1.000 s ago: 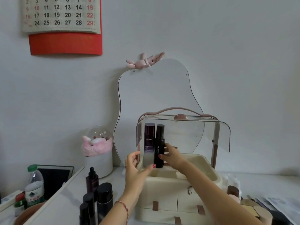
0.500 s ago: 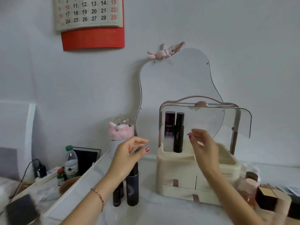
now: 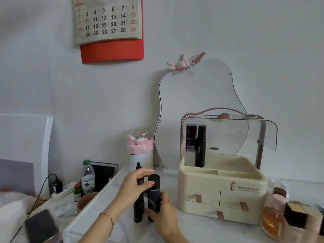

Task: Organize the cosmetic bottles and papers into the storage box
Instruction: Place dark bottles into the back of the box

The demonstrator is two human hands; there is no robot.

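Both hands [image 3: 135, 188] grip glossy black cosmetic bottles [image 3: 154, 195] standing upright.

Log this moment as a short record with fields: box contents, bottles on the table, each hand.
storage box: lid raised, two dark bottles upright at its back left
table group: dark bottles left of the box, among them a dropper bottle and a black cylinder bottle
left hand: around the group's upper part
right hand: grips the black cylinder bottle low
papers: not identifiable

two bottles [image 3: 196, 144] in storage box [image 3: 220, 186] left rear, bottle cluster [image 3: 147, 195] left of box
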